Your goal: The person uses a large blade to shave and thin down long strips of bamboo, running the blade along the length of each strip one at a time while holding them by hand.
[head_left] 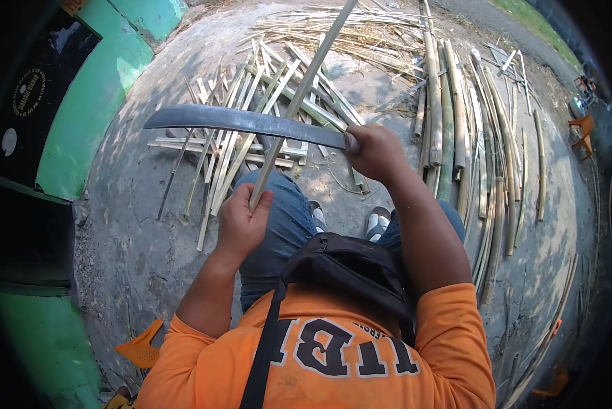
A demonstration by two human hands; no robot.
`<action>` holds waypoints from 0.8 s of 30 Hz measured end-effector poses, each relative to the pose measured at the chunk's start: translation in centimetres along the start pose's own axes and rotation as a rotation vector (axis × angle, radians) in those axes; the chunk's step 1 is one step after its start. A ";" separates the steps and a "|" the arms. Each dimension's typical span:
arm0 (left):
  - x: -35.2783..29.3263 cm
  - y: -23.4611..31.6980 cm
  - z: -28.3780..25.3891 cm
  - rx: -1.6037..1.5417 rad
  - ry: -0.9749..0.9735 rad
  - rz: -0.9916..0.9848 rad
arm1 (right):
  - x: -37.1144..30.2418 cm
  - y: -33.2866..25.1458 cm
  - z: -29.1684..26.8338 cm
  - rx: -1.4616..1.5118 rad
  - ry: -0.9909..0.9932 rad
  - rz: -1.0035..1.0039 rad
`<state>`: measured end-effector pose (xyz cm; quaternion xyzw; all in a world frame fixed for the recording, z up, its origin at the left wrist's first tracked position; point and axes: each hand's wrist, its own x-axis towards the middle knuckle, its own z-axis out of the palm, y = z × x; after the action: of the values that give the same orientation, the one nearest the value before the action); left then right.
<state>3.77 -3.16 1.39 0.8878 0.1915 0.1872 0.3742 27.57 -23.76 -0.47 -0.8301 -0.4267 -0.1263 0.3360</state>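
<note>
My right hand (376, 153) is closed round the handle of a machete (244, 123), whose long dark blade points to the left across the picture. In my left hand (243, 221) I grip the lower end of a long bamboo strip (304, 85) that slants up and away to the right. The blade crosses in front of the strip, above my left fist; whether the two touch I cannot tell. Most of the machete's handle is hidden inside my right hand.
A heap of split bamboo strips (234, 146) lies ahead on the concrete ground (142, 204). Whole bamboo poles (446, 116) lie in rows to the right. More thin strips (347, 34) are spread farther off. A green wall (87, 102) stands at left; an orange plastic chair (141, 347) is at lower left.
</note>
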 end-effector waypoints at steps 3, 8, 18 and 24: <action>-0.1 -0.1 0.0 0.026 0.004 -0.006 | -0.3 -0.9 0.6 0.043 -0.009 -0.060; -0.3 0.2 -0.2 0.051 0.010 0.032 | 0.0 -0.3 0.3 0.004 -0.051 -0.080; -0.7 0.1 0.0 0.045 -0.015 0.030 | -0.1 -1.9 0.2 0.019 -0.059 -0.135; -1.0 -0.7 -1.3 0.087 -0.013 0.077 | 0.2 1.2 -0.7 0.001 -0.024 -0.022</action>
<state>2.13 -2.42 1.51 0.9112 0.1625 0.1871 0.3290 28.65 -24.59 -0.39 -0.8266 -0.4401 -0.1196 0.3299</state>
